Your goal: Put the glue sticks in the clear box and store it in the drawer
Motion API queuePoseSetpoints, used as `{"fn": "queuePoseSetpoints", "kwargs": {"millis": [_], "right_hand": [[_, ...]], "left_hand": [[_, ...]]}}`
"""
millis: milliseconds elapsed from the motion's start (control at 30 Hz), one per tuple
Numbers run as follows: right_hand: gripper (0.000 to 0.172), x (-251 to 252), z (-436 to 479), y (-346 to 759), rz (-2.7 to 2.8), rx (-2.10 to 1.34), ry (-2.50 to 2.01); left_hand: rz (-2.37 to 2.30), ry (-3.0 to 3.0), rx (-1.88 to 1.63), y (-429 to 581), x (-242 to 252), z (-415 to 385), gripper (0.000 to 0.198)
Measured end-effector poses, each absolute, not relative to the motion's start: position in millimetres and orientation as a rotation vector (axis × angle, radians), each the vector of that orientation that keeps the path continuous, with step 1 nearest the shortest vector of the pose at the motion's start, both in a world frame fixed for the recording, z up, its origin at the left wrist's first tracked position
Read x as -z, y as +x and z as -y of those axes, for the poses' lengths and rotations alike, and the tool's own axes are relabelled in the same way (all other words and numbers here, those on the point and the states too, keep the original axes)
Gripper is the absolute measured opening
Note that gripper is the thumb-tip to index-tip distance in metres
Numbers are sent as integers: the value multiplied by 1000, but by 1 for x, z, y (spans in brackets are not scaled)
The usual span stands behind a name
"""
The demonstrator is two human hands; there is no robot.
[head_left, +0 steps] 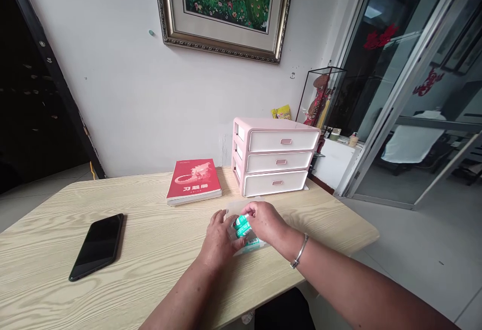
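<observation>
Cupping a clear plastic pack (232,213) on the bench (150,219), the left hand (218,239) is pressing against its near side while the right hand (265,222) is closing over a pair of green-and-white cylinders (241,226) at its middle. The hands are together, touching each other. Whether the cylinders are lying inside the pack or on top of it cannot be told from this view. A white label with green print (253,243) is showing under the right hand. Just behind the pack, a pink-and-white three-drawer organizer (276,156) is standing with all its drawers shut, their contents hidden. A red book (194,180) is lying on another book (196,198) to its left, and a black smartphone (97,246) is resting screen up, well apart from the hands. A silver bangle (300,250) is circling the right wrist.
</observation>
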State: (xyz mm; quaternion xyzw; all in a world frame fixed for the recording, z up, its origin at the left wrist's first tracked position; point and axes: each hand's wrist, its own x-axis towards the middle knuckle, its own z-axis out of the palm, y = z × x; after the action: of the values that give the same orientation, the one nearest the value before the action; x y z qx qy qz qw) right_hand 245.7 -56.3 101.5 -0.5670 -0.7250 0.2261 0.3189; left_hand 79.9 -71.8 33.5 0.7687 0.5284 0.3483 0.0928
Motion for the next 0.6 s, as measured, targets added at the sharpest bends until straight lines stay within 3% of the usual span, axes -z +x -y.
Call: {"fn": "queuePoseSetpoints", "kwargs": {"millis": [300, 500, 600], "right_hand": [[24, -132, 88, 244, 1818, -758, -1272], [23, -128, 87, 224, 1723, -891, -1198], [33, -110, 76, 226, 1693, -754, -1174]], "left_hand": [[-1686, 2393, -1520, 86, -60, 101, 42], [-1511, 2351, -1195, 65, -66, 98, 52], [-1708, 2310, -1125, 46, -69, 89, 51]]}}
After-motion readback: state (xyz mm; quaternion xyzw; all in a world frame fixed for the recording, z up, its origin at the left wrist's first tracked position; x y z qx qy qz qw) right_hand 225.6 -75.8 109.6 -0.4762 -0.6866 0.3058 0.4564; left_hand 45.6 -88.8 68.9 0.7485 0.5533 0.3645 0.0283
